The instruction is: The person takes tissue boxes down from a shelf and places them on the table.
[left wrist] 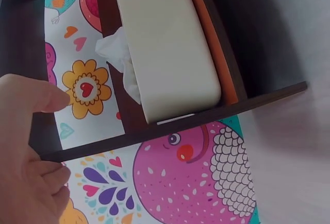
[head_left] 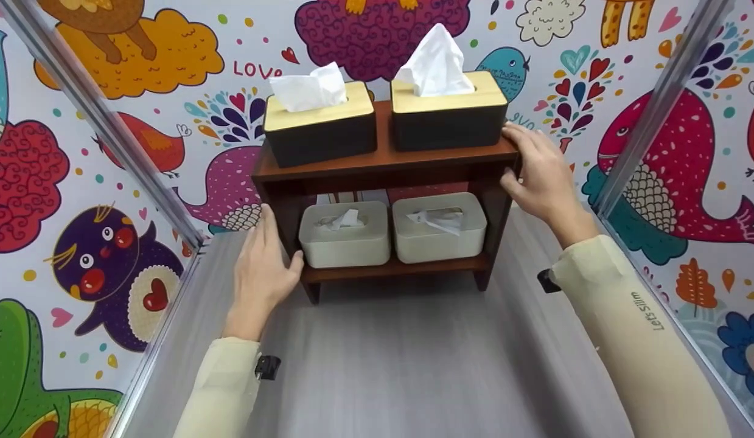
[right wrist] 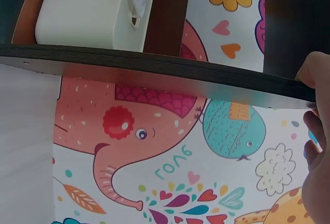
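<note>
A small brown wooden shelf (head_left: 383,266) stands upright on the grey surface. On its top are two black tissue boxes with pale wooden lids, the left tissue box (head_left: 321,135) and the right tissue box (head_left: 448,126). Two cream tissue boxes fill the lower tier, the left one (head_left: 345,246) beside the right one (head_left: 440,240). My left hand (head_left: 264,274) lies along the shelf's left side, fingers straight and thumb spread near the front edge. At the upper right corner my right hand (head_left: 542,173) grips the side panel (right wrist: 154,69), thumb on one face and fingers on the other.
Patterned walls with cartoon animals (head_left: 109,255) enclose the space behind and at both sides. Metal frame posts rise at the left (head_left: 127,146) and right (head_left: 650,115). Grey surface (head_left: 401,359) extends in front of the shelf.
</note>
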The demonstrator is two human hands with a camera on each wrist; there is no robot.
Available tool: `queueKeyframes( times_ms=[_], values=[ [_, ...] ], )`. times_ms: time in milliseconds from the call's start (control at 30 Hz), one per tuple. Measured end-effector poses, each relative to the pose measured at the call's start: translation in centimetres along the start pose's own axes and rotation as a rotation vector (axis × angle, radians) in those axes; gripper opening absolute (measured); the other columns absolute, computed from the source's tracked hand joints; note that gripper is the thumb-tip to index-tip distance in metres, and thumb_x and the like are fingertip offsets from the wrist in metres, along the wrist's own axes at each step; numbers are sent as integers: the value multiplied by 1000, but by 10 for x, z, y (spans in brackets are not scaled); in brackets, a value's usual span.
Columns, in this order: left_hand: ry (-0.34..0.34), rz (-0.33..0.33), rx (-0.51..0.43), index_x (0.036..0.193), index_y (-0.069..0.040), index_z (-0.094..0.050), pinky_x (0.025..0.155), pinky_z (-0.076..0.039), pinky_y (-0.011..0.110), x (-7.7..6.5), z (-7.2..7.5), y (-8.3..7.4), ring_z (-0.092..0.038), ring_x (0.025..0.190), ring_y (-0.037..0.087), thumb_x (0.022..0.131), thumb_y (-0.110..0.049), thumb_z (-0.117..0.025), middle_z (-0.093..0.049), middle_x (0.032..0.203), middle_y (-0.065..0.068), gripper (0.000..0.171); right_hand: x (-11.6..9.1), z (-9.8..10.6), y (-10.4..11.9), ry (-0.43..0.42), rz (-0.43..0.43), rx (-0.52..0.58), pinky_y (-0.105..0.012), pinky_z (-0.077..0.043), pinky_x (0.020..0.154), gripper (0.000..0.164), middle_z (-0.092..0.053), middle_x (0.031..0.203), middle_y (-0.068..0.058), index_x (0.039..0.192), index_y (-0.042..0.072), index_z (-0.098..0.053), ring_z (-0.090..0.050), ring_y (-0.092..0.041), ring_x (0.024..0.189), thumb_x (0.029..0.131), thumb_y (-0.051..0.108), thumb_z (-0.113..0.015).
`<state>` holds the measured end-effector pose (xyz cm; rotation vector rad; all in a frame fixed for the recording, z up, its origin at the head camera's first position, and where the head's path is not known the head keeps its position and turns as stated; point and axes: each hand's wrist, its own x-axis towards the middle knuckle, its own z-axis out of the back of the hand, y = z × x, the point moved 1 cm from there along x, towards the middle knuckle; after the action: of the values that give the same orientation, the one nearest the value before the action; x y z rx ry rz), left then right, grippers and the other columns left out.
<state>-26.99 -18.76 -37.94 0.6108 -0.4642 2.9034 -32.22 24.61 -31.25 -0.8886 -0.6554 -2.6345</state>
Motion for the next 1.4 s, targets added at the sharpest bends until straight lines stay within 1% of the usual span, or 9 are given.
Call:
queueKeyframes(
  times_ms=[167,400,600,767,900,1000,1100,1200,1400],
  values=[
    [12,8,7,147,-7,2,114,-20,43,0,-3,-3,-25,138,32,84,-35,-58,-15,153,14,91,1,3,-4,22,-6,-2,-40,-18,116,62,-38,145,2,139,20,-38,-34,-19,134,82,13,-61],
    [-19,-12,56,148,-8,-2,114,-21,43,1,2,-4,-26,137,31,84,-29,-60,-18,152,14,89,0,5,-7,26,-24,1,-46,-26,111,63,-37,146,5,140,24,-36,-35,-19,132,83,15,-61],
    [-96,-39,80,148,-12,-6,116,-16,42,7,22,-6,-15,142,26,83,-25,-62,-10,155,8,87,0,7,-7,61,-14,-1,-46,-20,114,65,-33,148,4,141,23,-33,-31,-20,135,83,14,-61],
    [-126,-58,116,148,-12,-7,117,-12,40,18,39,-17,-13,143,25,84,-26,-60,-9,155,8,84,2,9,-6,113,-4,-6,-43,-11,117,65,-29,149,2,142,22,-30,-24,-18,139,85,14,-61],
    [-151,-78,155,148,-9,-10,117,-11,39,26,46,-27,-12,143,25,85,-26,-58,-10,155,9,81,3,11,-6,149,6,2,-43,-9,117,65,-28,150,2,143,21,-29,-22,-18,140,86,14,-60],
    [-128,-88,178,148,-8,-11,117,-11,39,33,49,-32,-13,142,26,86,-27,-57,-12,155,10,79,4,13,-7,167,21,-2,-45,-8,117,65,-27,151,0,143,19,-28,-21,-19,140,87,14,-59],
    [-74,-73,189,147,-6,-12,117,-10,40,41,51,-36,-13,142,27,86,-29,-56,-14,154,12,79,4,14,-7,174,30,-3,-46,-8,116,64,-27,151,-1,143,19,-28,-20,-20,140,87,15,-58],
    [-44,-50,185,147,-5,-15,117,-11,40,46,53,-38,-14,142,28,85,-29,-56,-17,153,13,77,4,13,-7,178,23,12,-45,-8,116,65,-26,151,0,144,21,-27,-20,-19,141,87,15,-59],
    [-70,-52,199,144,-4,-24,116,-16,41,47,55,-44,-21,140,29,83,-31,-58,-26,150,15,75,4,15,-8,183,13,23,-44,-7,117,66,-26,151,1,144,23,-26,-20,-18,141,87,15,-59]
  ],
)
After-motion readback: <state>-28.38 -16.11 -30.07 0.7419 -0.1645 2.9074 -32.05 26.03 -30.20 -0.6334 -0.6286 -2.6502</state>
